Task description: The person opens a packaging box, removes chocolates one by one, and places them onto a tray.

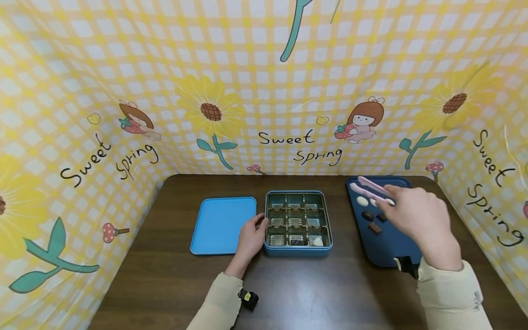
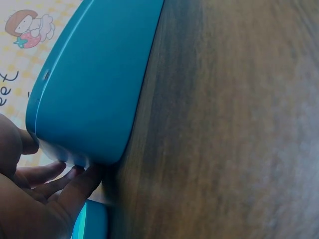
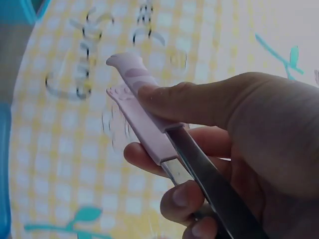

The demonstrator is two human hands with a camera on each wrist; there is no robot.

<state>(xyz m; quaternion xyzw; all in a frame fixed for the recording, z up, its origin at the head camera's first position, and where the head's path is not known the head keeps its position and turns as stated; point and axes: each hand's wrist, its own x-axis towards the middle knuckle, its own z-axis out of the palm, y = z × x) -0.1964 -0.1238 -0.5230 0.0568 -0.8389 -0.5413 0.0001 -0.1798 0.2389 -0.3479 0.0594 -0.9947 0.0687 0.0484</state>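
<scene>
My right hand (image 1: 420,217) holds metal tongs (image 3: 202,169) with pink tips, over the dark blue tray (image 1: 383,254) on the right. Between the tips, which stand slightly apart, I see nothing. Below them on the tray lie white oval chocolates (image 1: 362,201), a dark oval chocolate (image 1: 367,216) and brown rectangular ones (image 1: 375,228). My left hand (image 1: 251,236) touches the left side of a blue box (image 1: 298,251), its fingers extended against the wall and thumb by the rim. The box has several compartments; in its front row sit a dark chocolate (image 1: 296,242) and a white one (image 1: 317,241).
A light blue lid (image 1: 224,224) lies flat left of the box, close to my left hand. Brown wooden table (image 1: 165,284) shows between box and tray. A yellow checked cloth (image 1: 264,91) hangs along the back and both sides.
</scene>
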